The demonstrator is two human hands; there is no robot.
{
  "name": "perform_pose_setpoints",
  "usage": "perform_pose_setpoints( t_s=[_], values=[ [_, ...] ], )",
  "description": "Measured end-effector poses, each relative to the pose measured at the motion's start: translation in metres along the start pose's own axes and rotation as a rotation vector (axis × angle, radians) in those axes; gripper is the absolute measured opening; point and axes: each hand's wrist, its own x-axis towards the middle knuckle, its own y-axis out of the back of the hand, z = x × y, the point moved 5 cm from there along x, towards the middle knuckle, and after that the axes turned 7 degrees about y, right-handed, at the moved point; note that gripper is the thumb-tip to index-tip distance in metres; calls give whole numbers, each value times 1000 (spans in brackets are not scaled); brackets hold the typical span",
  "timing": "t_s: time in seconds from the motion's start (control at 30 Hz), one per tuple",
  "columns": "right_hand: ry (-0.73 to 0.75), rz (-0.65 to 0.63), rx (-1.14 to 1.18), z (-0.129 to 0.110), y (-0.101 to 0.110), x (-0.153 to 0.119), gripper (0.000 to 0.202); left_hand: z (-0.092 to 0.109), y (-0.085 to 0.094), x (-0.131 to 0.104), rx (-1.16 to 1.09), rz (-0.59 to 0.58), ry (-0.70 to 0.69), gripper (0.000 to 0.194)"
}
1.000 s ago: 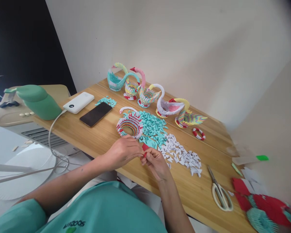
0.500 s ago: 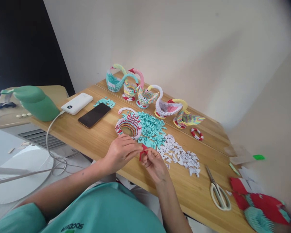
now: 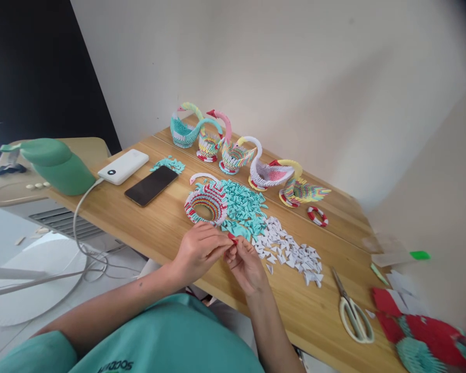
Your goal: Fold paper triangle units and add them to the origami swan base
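Note:
Both hands meet over the front edge of the table, fingertips closed round a small piece of red paper. My left hand pinches it from the left, and my right hand grips it from the right; the fingers hide most of the paper. Just beyond the left hand sits a round basket of folded paper in red, white and other colours. A white curved paper neck lies behind it. Heaps of turquoise folded triangles and white folded triangles spread beyond the hands.
Several paper swans line the table's back, with a red-and-white paper ring nearby. Scissors and red paper scraps lie right. On the left are a phone, a white power bank with its cable, and a green bottle.
The red paper looks smaller: a strip that hung below the fingers no longer shows. My hands stay together in nearly the same place, and the view has shifted slightly.

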Motion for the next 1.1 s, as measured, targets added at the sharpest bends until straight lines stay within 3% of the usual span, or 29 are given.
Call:
perform_pose_setpoints(
  t_s=[0.77, 0.93, 1.1],
  values=[
    [59, 37, -13, 2, -1, 9, 22, 0, -1, 4, -57, 6, 93, 6],
    [92, 31, -81, -1, 0, 11, 22, 2, -1, 6, -40, -7, 97, 14],
    [113, 43, -82, -4, -4, 12, 25, -2, -2, 4, -70, 23, 128, 9]
  ],
)
